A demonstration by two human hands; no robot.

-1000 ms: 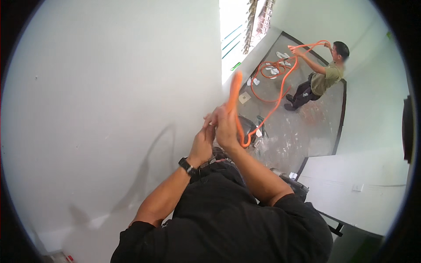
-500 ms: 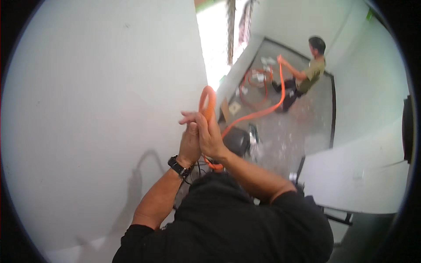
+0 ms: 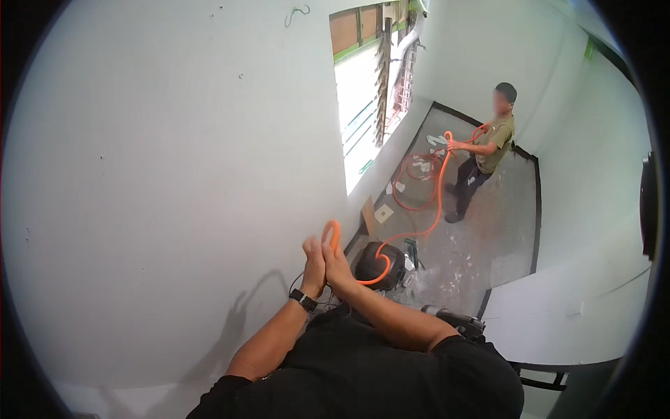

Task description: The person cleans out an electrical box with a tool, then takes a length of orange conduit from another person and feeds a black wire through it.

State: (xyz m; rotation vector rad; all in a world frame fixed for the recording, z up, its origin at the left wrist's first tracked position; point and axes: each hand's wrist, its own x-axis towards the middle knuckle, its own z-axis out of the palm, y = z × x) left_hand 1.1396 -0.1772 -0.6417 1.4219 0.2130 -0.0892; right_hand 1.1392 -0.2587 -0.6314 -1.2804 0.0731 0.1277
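A bent loop of orange flexible tube rises above my joined hands, close to the white wall. My right hand is closed round it. Pressed palm-side against that hand is my left hand, its fingers bent at the tube's base; a dark watch circles the wrist. Part of the tube is hidden between my palms. From below my right wrist, the orange tube runs over a black rounded container on the floor and on to a co-worker, who stands holding it with an arm stretched out.
A louvred window opens in the wall ahead. Coiled reddish hose, white scraps and a cardboard piece lie on the grey floor. A white panel stands at the right.
My view has shifted, showing more of the window. My hands remain together on the tube, appearing lower, with the left fingers more bent. The co-worker has risen from a low posture to standing.
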